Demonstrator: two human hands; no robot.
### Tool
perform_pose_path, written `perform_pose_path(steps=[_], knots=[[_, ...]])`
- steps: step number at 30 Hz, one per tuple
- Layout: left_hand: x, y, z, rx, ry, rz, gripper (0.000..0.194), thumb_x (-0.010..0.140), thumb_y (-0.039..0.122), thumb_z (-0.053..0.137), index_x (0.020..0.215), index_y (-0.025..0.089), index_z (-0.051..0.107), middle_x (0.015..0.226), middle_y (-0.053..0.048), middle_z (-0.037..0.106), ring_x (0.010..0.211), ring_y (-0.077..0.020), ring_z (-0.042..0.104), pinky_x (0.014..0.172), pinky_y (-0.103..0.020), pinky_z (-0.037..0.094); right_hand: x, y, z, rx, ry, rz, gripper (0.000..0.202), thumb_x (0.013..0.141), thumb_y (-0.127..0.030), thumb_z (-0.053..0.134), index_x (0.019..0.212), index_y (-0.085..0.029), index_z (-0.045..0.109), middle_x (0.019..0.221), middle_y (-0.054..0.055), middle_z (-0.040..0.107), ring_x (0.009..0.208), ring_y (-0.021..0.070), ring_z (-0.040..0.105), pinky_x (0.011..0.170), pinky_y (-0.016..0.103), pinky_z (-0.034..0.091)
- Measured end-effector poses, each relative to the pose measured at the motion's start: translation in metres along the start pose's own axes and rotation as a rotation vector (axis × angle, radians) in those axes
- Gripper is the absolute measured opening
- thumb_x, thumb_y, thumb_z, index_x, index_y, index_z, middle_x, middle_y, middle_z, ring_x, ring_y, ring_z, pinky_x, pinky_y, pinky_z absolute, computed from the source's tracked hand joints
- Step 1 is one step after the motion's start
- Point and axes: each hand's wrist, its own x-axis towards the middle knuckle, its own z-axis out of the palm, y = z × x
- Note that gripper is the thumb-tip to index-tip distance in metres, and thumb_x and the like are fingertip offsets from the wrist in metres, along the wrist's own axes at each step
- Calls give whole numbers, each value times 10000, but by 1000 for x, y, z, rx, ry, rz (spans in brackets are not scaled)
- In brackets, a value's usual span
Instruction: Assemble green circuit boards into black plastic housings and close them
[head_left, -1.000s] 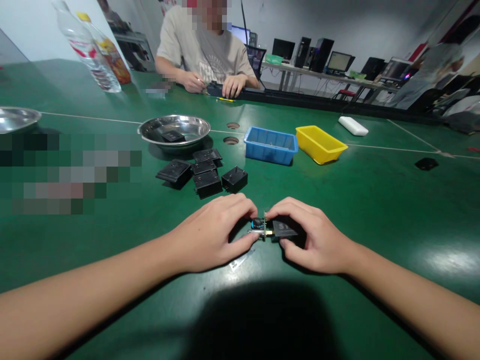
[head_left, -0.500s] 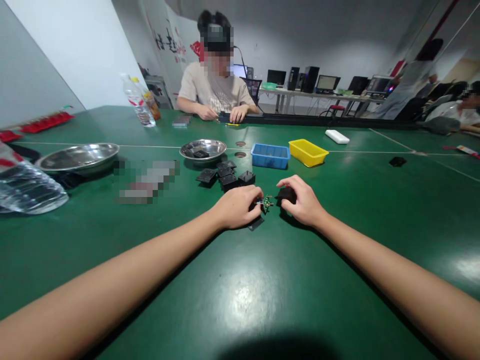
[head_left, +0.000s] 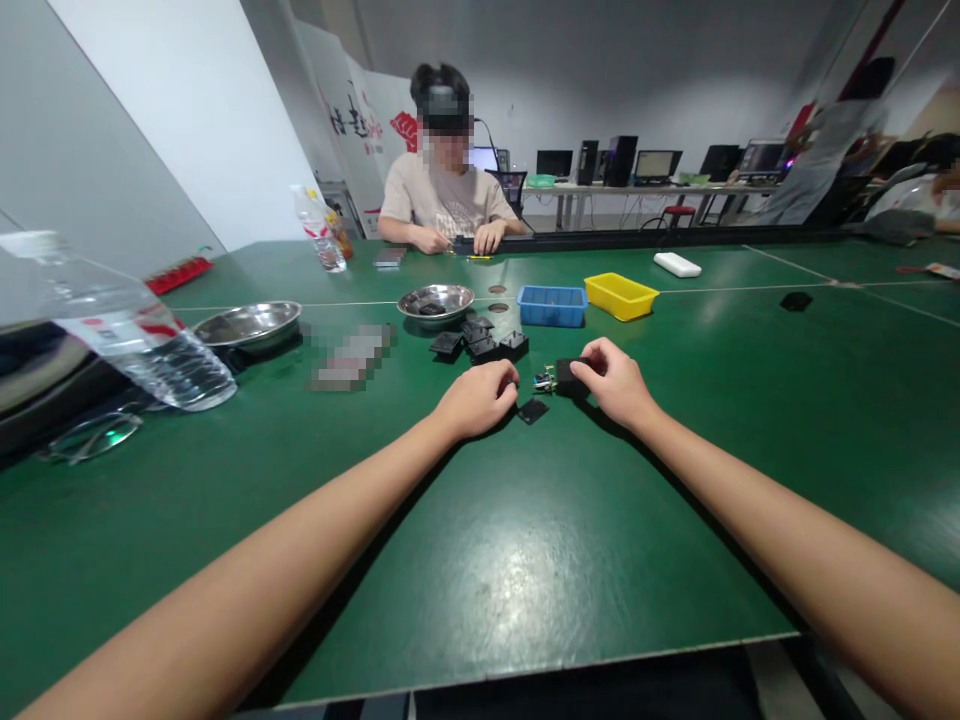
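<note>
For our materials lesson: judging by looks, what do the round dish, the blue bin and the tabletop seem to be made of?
Round dish: likely polished steel, mirror-like glints. Blue bin: probably moulded plastic, uniform matte colour. Tabletop: smooth green sheet, perhaps laminate; soft glare.

At frame centre, the right hand (head_left: 616, 380) covers most of a black housing (head_left: 570, 372); the small circuit board (head_left: 545, 381) beside it is too small to read. The left hand (head_left: 478, 398) curls, hiding its fingers' tips. A pixelated patch (head_left: 351, 356) masks something on the table (head_left: 525, 560). The water bottle (head_left: 120, 330) is cut off at the left edge.
</note>
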Motion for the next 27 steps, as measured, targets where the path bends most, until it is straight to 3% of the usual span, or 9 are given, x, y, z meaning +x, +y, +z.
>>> perform_pose_path(steps=[4,10,13,17,22,25,27], knots=[[-3,-4,-3,-40,39,-29,249,945,301,417,891,171,623,801,-56,690,701,-198,625,680,-316,465,3,2,-1,25,34,35,303,757,-468,612,661,-239,439,611,-40,476,599,156,433,610,293,342],[-5,2,-8,-88,21,20,260,943,388,465,991,178,610,741,-15,640,663,-180,595,653,-297,443,2,-2,-14,58,-102,-133,300,788,-423,656,651,-216,488,643,-30,505,610,144,463,614,284,367],[-8,5,-10,-132,15,78,383,917,450,530,1169,163,560,886,-44,662,744,-192,619,720,-325,491,-2,-8,-17,93,-205,-191,245,771,-383,699,729,-203,538,717,-17,565,617,138,513,611,276,418],[-8,7,-10,-148,26,206,569,861,483,641,1308,160,503,1144,-107,645,996,-232,634,903,-372,508,-10,-17,-11,53,-310,-302,213,765,-331,725,834,-201,572,777,-4,622,654,143,561,638,275,470],[-6,7,-10,-81,-14,327,368,889,428,618,1144,164,596,1059,-97,661,980,-227,630,892,-352,504,-15,-22,-3,102,-373,-352,211,784,-277,708,936,-193,589,844,6,657,683,146,623,667,279,521],[-6,1,-12,-48,37,291,313,873,382,603,1094,161,606,1047,-103,677,978,-235,635,891,-362,505,-12,-19,-3,87,-346,-387,248,806,-252,690,1030,-186,606,945,41,694,806,180,680,736,309,554],[-4,-5,-13,-56,118,211,340,843,385,616,1094,155,605,1069,-107,689,988,-246,643,902,-375,507,-10,-15,-4,-10,-315,-462,286,816,-227,680,1094,-187,625,1084,84,703,1000,226,677,879,380,549]])
